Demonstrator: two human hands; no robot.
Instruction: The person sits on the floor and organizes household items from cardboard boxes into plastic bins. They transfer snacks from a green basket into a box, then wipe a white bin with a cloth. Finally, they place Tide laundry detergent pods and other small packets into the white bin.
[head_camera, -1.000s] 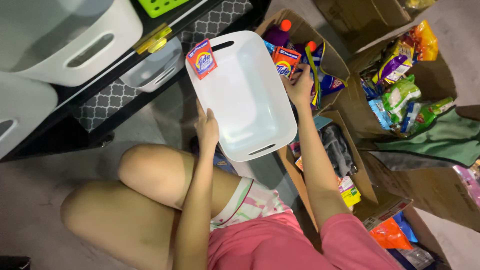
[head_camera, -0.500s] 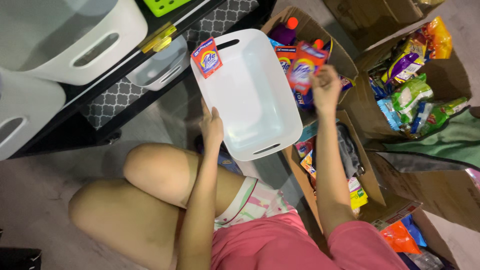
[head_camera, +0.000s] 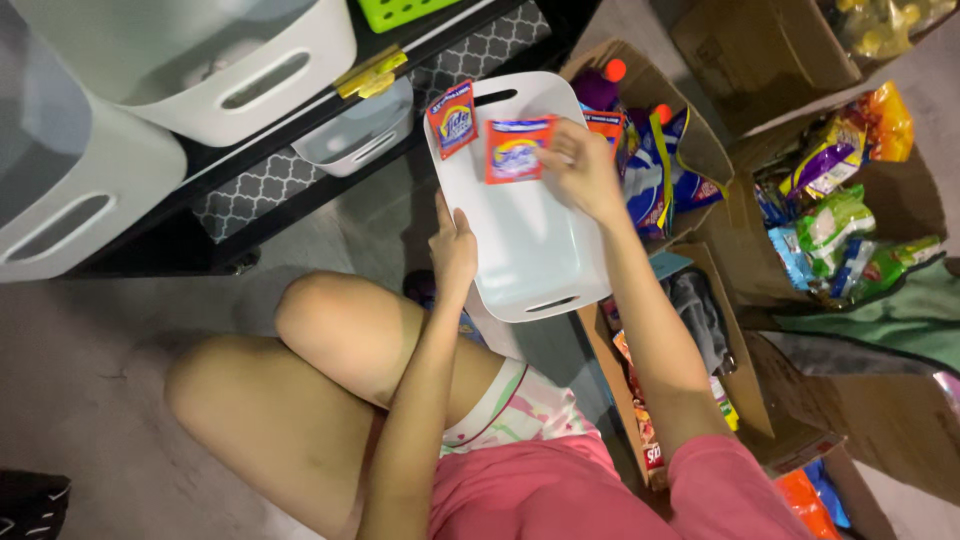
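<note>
Seated person loading small sachets into a white plastic bin.
The right hand (head_camera: 585, 172) pinches a red-orange foil sachet (head_camera: 517, 150) over the white rectangular plastic bin (head_camera: 530, 240); the left hand (head_camera: 452, 250) grips the bin's left rim, beside another matching sachet (head_camera: 452, 118) at its corner.

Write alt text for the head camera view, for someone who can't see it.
Seen from above, a seated person's right hand holds a small red packet over a white plastic bin, where a second red packet lies in a corner. The left hand grips the bin's rim. Cardboard boxes of colourful packages sit alongside, shelved white bins beyond.
</note>
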